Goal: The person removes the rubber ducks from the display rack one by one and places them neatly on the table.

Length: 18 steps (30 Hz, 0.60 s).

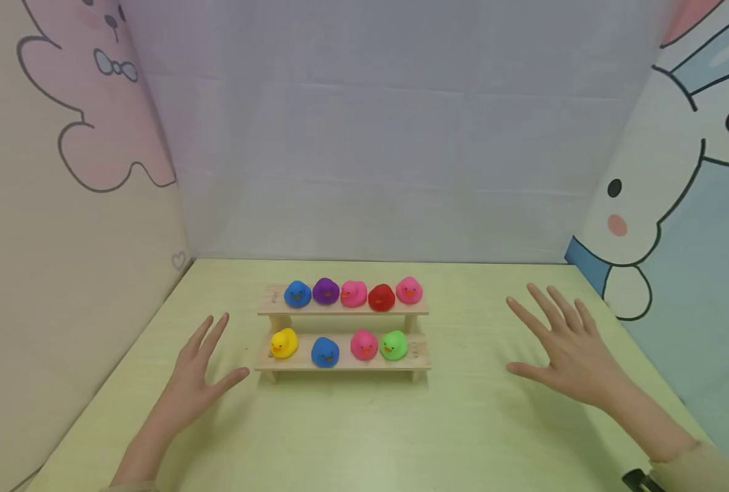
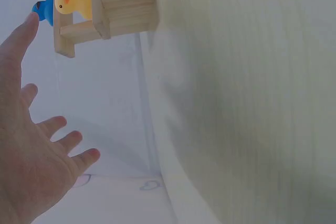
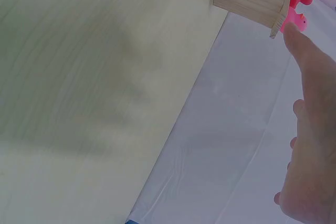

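Note:
A two-tier wooden rack point(image 1: 339, 366) stands mid-table with small rubber ducks on both shelves. The upper shelf carries a blue duck point(image 1: 297, 294), a purple duck point(image 1: 326, 291), a red duck point(image 1: 381, 298) and two pink ones. Below are a yellow duck point(image 1: 284, 343), a blue one point(image 1: 325, 352), a pink one point(image 1: 364, 345) and a green duck point(image 1: 394, 346). Left of the rack, the left hand point(image 1: 188, 389) is held with fingers spread, holding nothing. Farther off on the right, the right hand point(image 1: 576, 359) is also spread and holds nothing.
The pale green table point(image 1: 364, 437) reaches back to a whitish cloth wall point(image 1: 389, 150). Cartoon figures are on the side panels, a pink one point(image 1: 102, 123) at left and a white rabbit point(image 1: 641, 198) at right. A dark object point(image 1: 641, 480) lies by the right sleeve.

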### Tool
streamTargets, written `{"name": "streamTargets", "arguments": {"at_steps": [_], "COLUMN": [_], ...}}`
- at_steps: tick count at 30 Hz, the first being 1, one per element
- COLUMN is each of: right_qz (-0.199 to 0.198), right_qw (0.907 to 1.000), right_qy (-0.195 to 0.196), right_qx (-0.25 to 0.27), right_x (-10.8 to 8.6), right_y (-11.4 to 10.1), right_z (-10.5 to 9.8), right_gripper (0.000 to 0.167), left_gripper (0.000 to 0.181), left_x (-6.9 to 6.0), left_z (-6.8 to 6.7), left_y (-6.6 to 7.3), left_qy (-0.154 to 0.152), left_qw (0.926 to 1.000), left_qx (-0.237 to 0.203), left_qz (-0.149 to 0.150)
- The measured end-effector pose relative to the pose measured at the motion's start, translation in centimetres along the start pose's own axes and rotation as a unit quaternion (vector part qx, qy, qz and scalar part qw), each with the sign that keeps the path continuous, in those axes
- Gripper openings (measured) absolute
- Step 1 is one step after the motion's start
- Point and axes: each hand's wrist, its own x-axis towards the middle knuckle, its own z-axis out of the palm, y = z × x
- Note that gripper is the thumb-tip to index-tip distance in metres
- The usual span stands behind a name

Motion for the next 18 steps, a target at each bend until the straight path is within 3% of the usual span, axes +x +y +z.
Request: {"name": "streamTargets", "arguments": {"at_steps": [13, 18], "right_qz": [-0.026, -0.040], "right_qw": [0.9996, 0.9991], "right_qy": [0.009, 0.017], "right_qx": [-0.002, 0.001], "right_x": [3.1, 4.8], "right_y": [-1.4, -2.3], "right_z": [-0.4, -0.4], "right_gripper": [0.095, 0.095], "left_gripper": [0.091, 0.085], "left_x": [-0.1, -0.4], "left_z": [1.6, 2.3], "left_y": [1.7, 1.9], "left_qy": [0.005, -0.004], "left_qw": [0.9955, 0.9902], "left_qx": [-0.087, -0.120], "left_qz": [-0.037, -0.070]}}
